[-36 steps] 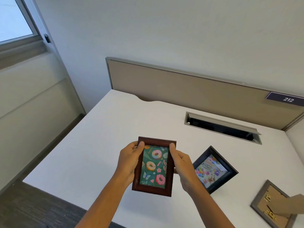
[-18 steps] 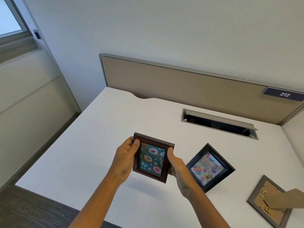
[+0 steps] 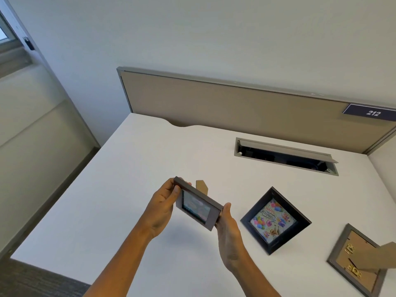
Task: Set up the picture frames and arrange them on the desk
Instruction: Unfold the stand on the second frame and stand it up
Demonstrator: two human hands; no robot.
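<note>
You hold a small dark-brown wooden picture frame in the air above the white surface, near its front edge and left of centre. Your left hand grips the frame's far left end, fingers curled over its edge. Your right hand supports the near right end, fingers closed against that side. The frame is tilted, its glass face towards you and blurred, so the picture in it cannot be made out. A tan cardboard easel stand juts out from behind its top edge.

To the right, a black square frame with a colourful birthday picture sits on the surface, turned like a diamond; whether it stands or lies flat is hard to tell. Further right, near the corner, a grey frame lies face down, its brown backing and brass clips showing and its cardboard stand lifted. A long cable slot with a grey flap runs along the far side, in front of a beige divider panel.

The step in hand looks like standing up the brown frame. Next, you would likely lower it so its bottom edge and the stand's foot both meet the surface, then let go gently.
</note>
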